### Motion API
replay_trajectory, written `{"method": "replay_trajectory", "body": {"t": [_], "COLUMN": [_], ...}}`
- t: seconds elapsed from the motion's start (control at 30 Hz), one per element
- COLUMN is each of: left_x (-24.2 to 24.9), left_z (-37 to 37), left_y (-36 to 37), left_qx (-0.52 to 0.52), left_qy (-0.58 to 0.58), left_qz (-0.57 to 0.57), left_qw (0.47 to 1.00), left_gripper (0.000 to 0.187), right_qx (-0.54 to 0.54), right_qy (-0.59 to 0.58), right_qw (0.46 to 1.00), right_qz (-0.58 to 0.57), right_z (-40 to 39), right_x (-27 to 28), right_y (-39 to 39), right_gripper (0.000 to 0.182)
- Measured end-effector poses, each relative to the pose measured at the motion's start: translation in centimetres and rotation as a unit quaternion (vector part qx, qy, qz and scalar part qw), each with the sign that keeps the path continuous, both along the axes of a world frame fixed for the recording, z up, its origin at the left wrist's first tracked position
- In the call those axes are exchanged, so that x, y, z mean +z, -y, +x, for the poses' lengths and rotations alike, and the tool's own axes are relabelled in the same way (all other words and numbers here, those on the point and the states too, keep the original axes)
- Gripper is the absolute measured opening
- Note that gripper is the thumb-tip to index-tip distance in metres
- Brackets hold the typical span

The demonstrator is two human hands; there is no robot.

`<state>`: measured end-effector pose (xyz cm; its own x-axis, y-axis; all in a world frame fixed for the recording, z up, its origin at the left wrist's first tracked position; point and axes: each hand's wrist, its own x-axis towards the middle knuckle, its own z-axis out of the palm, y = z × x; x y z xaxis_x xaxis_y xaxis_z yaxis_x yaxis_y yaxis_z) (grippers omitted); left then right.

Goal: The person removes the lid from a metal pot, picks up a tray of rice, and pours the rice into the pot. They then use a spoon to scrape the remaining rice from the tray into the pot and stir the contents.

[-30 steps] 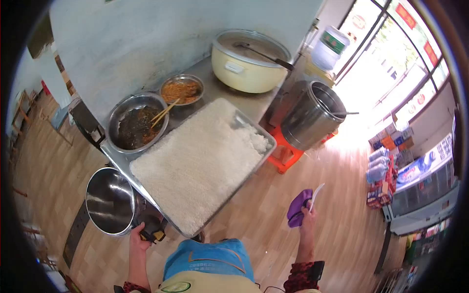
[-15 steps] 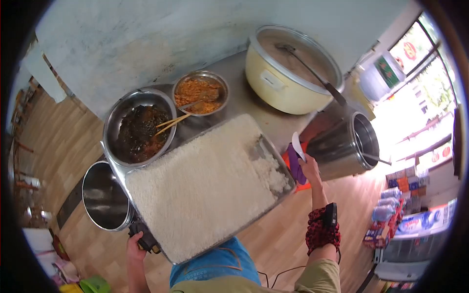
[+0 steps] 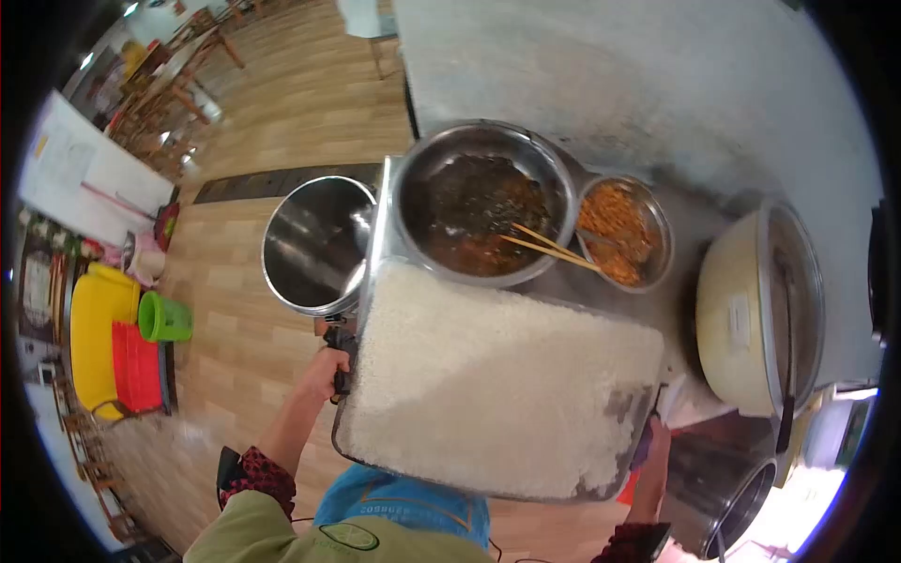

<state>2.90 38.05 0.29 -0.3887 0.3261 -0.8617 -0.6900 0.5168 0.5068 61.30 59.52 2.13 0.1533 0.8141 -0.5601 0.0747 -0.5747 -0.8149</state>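
Note:
A wide metal tray (image 3: pixel 497 488) of white cooked rice (image 3: pixel 488 375) lies in front of me on a metal table. At its left edge, the fingers of my left hand (image 3: pixel 328 371) are wrapped round a black object (image 3: pixel 343 349) whose kind I cannot make out. My right hand (image 3: pixel 655 446) is closed at the tray's right edge, with a purple cloth (image 3: pixel 643 448) between it and the tray. Part of that hand is hard to see. Thinly covered metal shows in the rice near the right end.
Behind the tray stand a steel bowl of dark food (image 3: pixel 408 202) with chopsticks (image 3: pixel 554 249) and a smaller bowl of orange-brown food (image 3: pixel 619 216). A cream pot (image 3: pixel 727 319) with a ladle (image 3: pixel 788 357) is at right. Steel buckets flank the table, one left (image 3: pixel 314 249), one right (image 3: pixel 699 479).
My view has swung left, bringing the green bin and yellow-red seat into fuller sight. The white utensil in my right hand no longer shows clearly; that hand is now at the tray's edge.

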Motion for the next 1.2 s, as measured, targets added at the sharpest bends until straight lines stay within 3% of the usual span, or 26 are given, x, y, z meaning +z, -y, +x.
{"method": "replay_trajectory", "body": {"t": [0.1,0.23,0.3,0.33,0.4,0.43,0.63,0.77,0.83,0.97,1.2], "left_x": [0.1,-0.3,-0.9,-1.1,-1.6,-1.9,-4.9,-2.7,-2.7,1.0,-0.1], "left_z": [0.9,1.5,0.4,0.2,-0.1,-0.4,-5.6,-12.5,-16.4,-21.9,-29.4], "left_y": [-0.9,-0.3,0.2,0.6,1.3,1.7,6.9,11.7,13.5,12.0,5.6], "left_qx": [0.005,0.007,0.004,-0.003,0.001,0.001,0.016,0.008,0.031,-0.031,-0.185], "left_qy": [-0.045,-0.071,-0.063,-0.048,-0.056,-0.061,-0.038,-0.048,-0.132,-0.151,-0.191], "left_qz": [0.007,0.017,0.014,0.011,0.005,0.001,0.048,0.07,0.065,0.045,0.01], "left_qw": [0.999,0.997,0.998,0.999,0.998,0.998,0.998,0.996,0.989,0.987,0.964], "left_gripper": [0.013,0.009,0.01,0.01,0.01,0.011,0.013,0.021,0.024,0.031,0.025], "right_qx": [-0.004,-0.015,0.184,0.188,-0.018,-0.049,-0.052,-0.079,-0.097,-0.131,-0.207], "right_qy": [-0.085,-0.008,0.047,0.044,-0.107,-0.098,-0.033,-0.009,-0.007,-0.026,-0.042], "right_qw": [0.996,0.999,0.964,0.964,0.993,0.992,0.998,0.997,0.995,0.991,0.976], "right_qz": [0.011,0.035,0.184,0.183,-0.051,-0.067,-0.022,0.0,-0.002,-0.026,-0.046], "right_z": [0.1,1.5,1.2,-0.6,-5.0,-5.9,-9.4,-15.2,-18.9,-24.0,-30.4], "right_x": [-2.5,-6.5,-7.5,-5.5,-1.3,-0.9,-0.7,1.4,1.7,-0.1,-3.0], "right_y": [-0.3,2.8,4.1,4.6,5.9,6.7,11.9,20.2,24.4,30.0,34.7], "right_gripper": [0.031,0.03,0.032,0.032,0.033,0.033,0.032,0.031,0.031,0.031,0.03]}}
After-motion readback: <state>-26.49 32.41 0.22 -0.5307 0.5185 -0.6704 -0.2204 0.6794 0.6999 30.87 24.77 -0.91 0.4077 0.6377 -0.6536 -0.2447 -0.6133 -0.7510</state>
